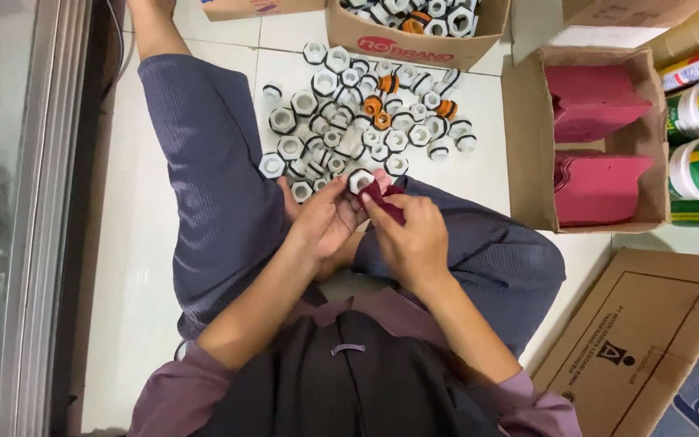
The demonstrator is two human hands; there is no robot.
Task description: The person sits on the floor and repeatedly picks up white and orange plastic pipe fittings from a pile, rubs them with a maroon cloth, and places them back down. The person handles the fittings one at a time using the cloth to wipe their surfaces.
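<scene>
The white tiled floor (139, 243) carries a heap of white hexagonal fittings (357, 113) far off, with open cardboard boxes (527, 137) right.

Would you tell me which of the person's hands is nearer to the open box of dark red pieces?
Right. The right hand is just left of the open box in the picture, while the left hand sits beyond it, farther away, holding a white nut.

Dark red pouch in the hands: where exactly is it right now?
Head view, centre: the dark red pouch is pinched in the right hand, touching the white hex fitting held by the left hand.
</scene>
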